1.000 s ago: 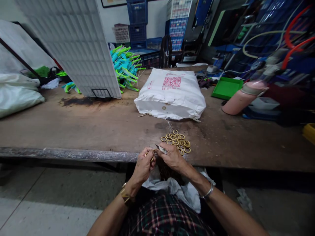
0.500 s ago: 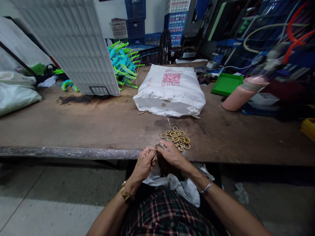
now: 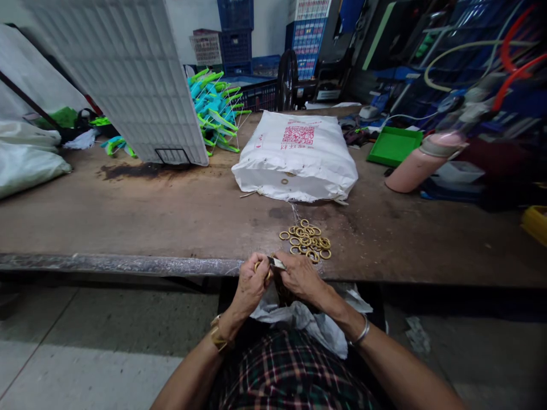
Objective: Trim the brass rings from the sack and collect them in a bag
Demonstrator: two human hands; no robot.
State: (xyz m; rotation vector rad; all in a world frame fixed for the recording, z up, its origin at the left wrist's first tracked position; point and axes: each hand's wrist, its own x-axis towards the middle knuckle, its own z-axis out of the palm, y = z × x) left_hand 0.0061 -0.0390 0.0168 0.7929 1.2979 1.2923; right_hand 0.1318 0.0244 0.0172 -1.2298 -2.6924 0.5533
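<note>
My left hand (image 3: 252, 285) is closed on a brass-coloured ring (image 3: 256, 266) at the table's front edge. Close against it, my right hand (image 3: 303, 278) grips a small knife (image 3: 278, 263), its short flat blade lying between thumb and fingers and pointing toward the ring. The knife's handle is hidden in the palm. Just beyond the hands lies a loose pile of similar rings (image 3: 315, 242) on the table. Below the hands, a crumpled white plastic bag (image 3: 307, 323) rests on the lap, with dark contents that I cannot make out.
A white printed sack (image 3: 260, 149) lies on the wooden table (image 3: 179, 222) behind the rings. At the right are a green tray (image 3: 393, 145) and a pink bottle (image 3: 408, 171). A tall white ribbed panel (image 3: 141, 85) stands left, beside green and blue plastic pieces (image 3: 213, 108).
The knife blade has turned and now shows its flat side, pointing at the left hand. My right hand has shifted slightly lower. The rings on the table look the same.
</note>
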